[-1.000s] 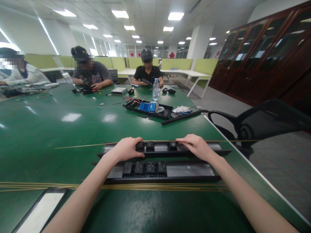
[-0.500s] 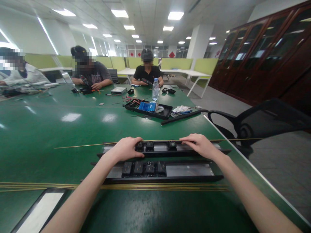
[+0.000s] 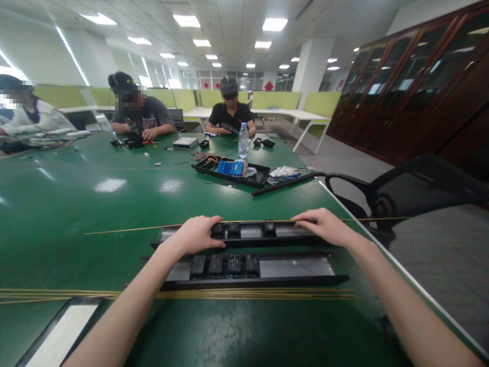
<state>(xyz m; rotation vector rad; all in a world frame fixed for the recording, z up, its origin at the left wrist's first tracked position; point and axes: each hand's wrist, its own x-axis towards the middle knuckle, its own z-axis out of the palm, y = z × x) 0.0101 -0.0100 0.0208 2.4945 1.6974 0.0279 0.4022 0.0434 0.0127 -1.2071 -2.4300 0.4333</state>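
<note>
Our left hand, thumb and fingers apart, clasps the far channel; our right hand has fingertips nearly together at one rod along its far edge, grip unclear; uneven pressure could make it slip; we count three blocks showing there, four in one near channel

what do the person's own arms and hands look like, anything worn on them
The left hand and right hand are ungloved, with no ring, watch or bracelet to be seen. The left forearm and right forearm are slim and bare, with no sleeve in view and no markings or cables that can be made out.
</note>
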